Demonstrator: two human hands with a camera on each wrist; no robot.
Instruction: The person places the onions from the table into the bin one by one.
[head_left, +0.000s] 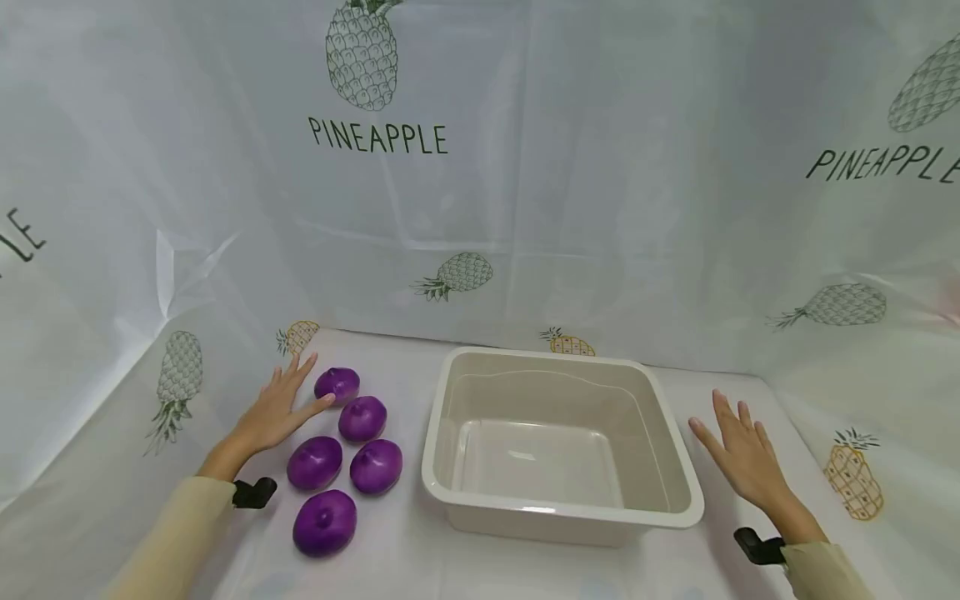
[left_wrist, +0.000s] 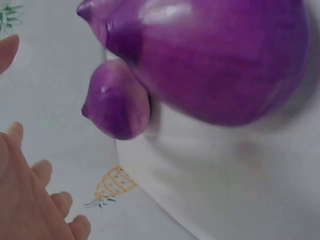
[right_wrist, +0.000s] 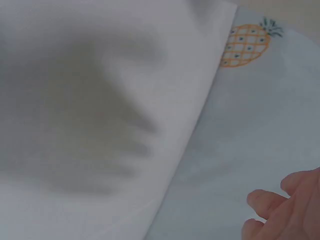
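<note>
Several purple onions lie in a loose cluster left of a beige plastic basin. My left hand [head_left: 277, 410] has its fingers spread at the cluster's left side, holding nothing. In the head view its thumb tip overlaps the lower edge of the farthest onion [head_left: 339, 382]. The left wrist view shows a big near onion [left_wrist: 215, 55] and a smaller one [left_wrist: 119, 102] behind it, with the fingers [left_wrist: 30, 195] off to the left. Right of the basin [head_left: 536, 525], my right hand [head_left: 746, 458] is spread with nothing in it, casting a shadow on the white surface.
The nearest onion [head_left: 325, 523] sits at the front of the cluster. Behind the white tabletop [head_left: 405, 533] hangs a pale sheet [head_left: 600, 167] printed with pineapples, which also runs along both sides. Black straps with camera mounts [head_left: 253, 493] sit at both wrists.
</note>
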